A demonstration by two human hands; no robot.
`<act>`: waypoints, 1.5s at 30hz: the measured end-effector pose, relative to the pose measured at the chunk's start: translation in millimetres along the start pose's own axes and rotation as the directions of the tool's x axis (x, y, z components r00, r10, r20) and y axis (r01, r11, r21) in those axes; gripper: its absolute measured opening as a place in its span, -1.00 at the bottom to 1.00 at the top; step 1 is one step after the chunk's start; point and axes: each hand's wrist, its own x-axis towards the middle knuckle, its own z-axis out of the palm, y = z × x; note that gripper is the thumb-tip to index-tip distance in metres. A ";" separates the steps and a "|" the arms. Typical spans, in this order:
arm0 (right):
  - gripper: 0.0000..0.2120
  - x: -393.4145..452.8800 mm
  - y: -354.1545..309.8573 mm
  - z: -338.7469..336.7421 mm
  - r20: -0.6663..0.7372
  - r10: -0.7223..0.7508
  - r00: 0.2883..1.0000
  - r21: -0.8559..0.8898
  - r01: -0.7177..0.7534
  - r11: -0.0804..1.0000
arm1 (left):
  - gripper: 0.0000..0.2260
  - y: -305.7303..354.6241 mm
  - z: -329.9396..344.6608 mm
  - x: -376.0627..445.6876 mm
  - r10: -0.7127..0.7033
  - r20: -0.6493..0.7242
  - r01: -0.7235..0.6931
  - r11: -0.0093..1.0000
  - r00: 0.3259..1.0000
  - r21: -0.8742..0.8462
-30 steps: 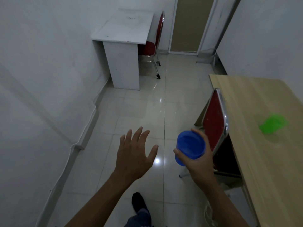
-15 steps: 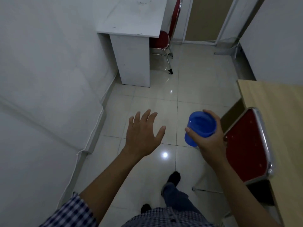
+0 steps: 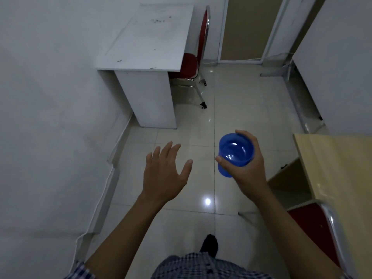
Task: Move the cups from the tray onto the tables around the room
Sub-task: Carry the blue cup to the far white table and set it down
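My right hand (image 3: 248, 170) grips a blue plastic cup (image 3: 235, 151) upright in mid-air over the tiled floor, its mouth facing up and nothing visible inside. My left hand (image 3: 164, 174) hovers beside it to the left, fingers spread, holding nothing. A white table (image 3: 149, 39) stands against the left wall ahead, its top bare apart from a few dark specks. The corner of a light wooden table (image 3: 338, 168) shows at the right edge. No tray is in view.
A red chair with a chrome frame (image 3: 198, 57) is tucked at the white table's right side. Another red chair (image 3: 320, 234) sits by the wooden table at lower right. A beige door (image 3: 247, 27) is at the far end. Shiny floor tiles (image 3: 241, 109) run between the tables.
I have walked forward: the white table is nearer and the wooden table with its red chair has slid back to my right. The green cup seen earlier has left the view. Both hands keep their pose.
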 end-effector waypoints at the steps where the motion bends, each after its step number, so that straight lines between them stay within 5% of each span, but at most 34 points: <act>1: -0.23 8.5 1.4 -0.2 0.002 -0.003 1.000 -0.003 0.003 1.000 | -0.38 2.3 -0.2 8.7 0.003 -0.004 -0.003 1.000 1.000 0.000; 27: -0.22 414.4 73.9 64.1 -0.060 0.050 0.997 -0.013 -0.051 0.999 | -0.38 -15.6 0.5 454.9 0.048 -0.029 -0.050 0.996 0.998 -0.070; 45: -0.29 731.7 140.3 44.4 0.126 0.013 0.992 0.043 -0.019 0.999 | -0.36 29.1 32.0 732.7 -0.146 -0.033 0.144 0.988 0.989 -0.059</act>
